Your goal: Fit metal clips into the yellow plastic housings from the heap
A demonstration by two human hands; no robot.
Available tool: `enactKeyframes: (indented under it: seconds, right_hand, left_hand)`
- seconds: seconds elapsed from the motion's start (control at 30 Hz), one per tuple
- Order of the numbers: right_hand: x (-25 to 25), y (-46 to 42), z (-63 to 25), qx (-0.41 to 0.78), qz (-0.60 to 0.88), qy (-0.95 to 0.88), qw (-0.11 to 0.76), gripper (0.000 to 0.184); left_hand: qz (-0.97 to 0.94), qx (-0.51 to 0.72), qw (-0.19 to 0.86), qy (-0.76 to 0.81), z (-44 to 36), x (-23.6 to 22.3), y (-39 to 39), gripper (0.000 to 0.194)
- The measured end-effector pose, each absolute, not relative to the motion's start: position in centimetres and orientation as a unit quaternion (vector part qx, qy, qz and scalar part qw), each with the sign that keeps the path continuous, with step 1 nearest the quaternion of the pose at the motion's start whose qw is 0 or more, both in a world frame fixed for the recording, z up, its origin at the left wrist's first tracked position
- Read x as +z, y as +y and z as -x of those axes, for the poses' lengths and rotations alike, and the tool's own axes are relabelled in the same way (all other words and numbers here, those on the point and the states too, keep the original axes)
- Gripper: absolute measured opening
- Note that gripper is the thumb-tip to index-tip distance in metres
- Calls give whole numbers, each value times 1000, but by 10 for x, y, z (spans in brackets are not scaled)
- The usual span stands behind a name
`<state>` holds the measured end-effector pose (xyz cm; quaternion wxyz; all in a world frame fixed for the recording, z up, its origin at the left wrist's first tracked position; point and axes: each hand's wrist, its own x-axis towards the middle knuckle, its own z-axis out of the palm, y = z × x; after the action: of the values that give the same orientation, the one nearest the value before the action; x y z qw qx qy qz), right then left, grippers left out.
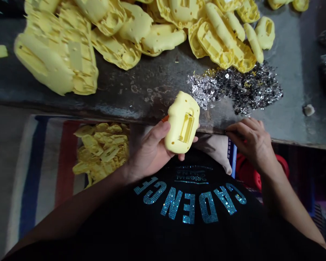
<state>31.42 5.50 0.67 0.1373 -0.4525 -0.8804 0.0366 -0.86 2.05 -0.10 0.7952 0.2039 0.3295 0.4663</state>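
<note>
My left hand (152, 146) is closed around a yellow plastic casing (181, 123), held tilted in front of the table edge. A rectangular battery slot and small screw holes face up on it, and a bit of orange (165, 118) peeks out behind my thumb. My right hand (251, 139) rests at the table's edge with its fingers pinched together; anything between the fingertips is too small to make out. Just beyond it lies a spread pile of small shiny metal pieces (256, 88).
Many yellow casing halves (163, 38) are heaped along the back of the dark table (111, 90). Below its edge, a striped sack (66, 156) holds more yellow parts (103, 150). Red round items (282, 165) sit in a blue crate at lower right. A small pale lump (309, 110) lies on the right.
</note>
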Motion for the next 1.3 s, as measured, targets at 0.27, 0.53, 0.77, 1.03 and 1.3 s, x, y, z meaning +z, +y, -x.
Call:
enactKeyframes:
  seconds: [0.27,0.53,0.77,1.03,1.3]
  right_hand:
    - [7,59,-323,42,418,-900,115,18]
    - [12,47,-318,-79,364,-924,84,17]
    - [7,50,-317,-45,405,-910,76,23]
    - [10,41,-313,-98,394,-912,62,24]
    - [41,40,-286,297,458,-760,354,5]
  left_hand:
    - [-205,417,845,266,-4,-2,18,71]
    - [-208,354,880,240,-5,-3,20,96]
    - [-214,362,877,234,-1,0,16,89]
    - [-210,368,874,236,0,-3,16,74]
    - [-206,328,901,195,-9,-2,15,80]
